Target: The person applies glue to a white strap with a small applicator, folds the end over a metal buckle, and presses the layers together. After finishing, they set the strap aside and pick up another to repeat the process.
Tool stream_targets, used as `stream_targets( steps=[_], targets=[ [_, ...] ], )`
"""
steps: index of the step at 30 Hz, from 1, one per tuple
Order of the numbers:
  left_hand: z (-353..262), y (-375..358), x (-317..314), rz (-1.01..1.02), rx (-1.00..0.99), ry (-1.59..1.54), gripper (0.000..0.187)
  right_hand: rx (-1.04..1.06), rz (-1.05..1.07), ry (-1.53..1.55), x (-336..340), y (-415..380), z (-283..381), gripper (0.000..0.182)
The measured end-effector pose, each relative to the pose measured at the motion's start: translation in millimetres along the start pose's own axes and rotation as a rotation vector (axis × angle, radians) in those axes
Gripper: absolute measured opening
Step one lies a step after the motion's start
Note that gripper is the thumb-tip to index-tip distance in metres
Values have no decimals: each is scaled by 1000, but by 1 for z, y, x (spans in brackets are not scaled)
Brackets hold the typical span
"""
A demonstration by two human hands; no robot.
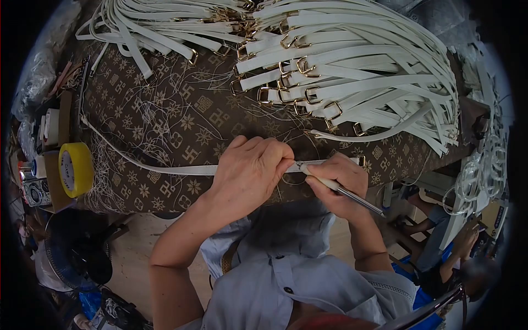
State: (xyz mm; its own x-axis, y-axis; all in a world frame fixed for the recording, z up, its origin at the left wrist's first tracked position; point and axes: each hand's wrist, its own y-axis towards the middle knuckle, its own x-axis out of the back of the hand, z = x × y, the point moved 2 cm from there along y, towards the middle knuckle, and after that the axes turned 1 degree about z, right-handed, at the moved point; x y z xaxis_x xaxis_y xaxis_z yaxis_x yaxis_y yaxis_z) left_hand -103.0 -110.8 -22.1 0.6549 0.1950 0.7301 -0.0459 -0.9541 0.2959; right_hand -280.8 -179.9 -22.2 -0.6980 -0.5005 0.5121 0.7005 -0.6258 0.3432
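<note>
Strap work at near counter edge.
Left hand fingers pinch the long white leather strap lying along the brown patterned counter; right hand fingers grip a slim metal-tipped tool against it.

Both forearms are seen bare, extended forward from the body and converging toward the centre. The left hand is held palm down, its fingers curled inward and the fingertips pinched closed. The left wrist is kept roughly straight, with the elbow bent and set out to the side. The right hand is positioned just beside the left, its fingers flexed in a closed, pen-like grip. The right wrist is bent slightly, the forearm angled back toward the torso.
</note>
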Motion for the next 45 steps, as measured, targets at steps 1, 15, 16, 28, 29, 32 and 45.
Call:
stream_targets(
  steps=[1,15,16,28,29,32,45],
  targets=[
    [0,0,0,-4,-1,-5,15,0,0,1,0,0,0,29],
    [1,-1,-1,6,-9,1,16,15,-7,-13,-2,0,-1,28],
    [1,-1,-1,3,-17,0,17,15,-8,-13,-2,0,-1,28],
    [5,-6,18,-301,433,-715,18,-48,-51,44,4,-6,-3,24],
    [9,-11,25,-424,396,-824,23,-104,-88,118,6,-8,-4,22],
    [-16,-6,24,23,-43,-17,26,-206,-168,257,7,-12,-7,19],
    [-24,5,2,338,-116,160,15,-250,-180,342,7,-14,-8,19]
  ],
)
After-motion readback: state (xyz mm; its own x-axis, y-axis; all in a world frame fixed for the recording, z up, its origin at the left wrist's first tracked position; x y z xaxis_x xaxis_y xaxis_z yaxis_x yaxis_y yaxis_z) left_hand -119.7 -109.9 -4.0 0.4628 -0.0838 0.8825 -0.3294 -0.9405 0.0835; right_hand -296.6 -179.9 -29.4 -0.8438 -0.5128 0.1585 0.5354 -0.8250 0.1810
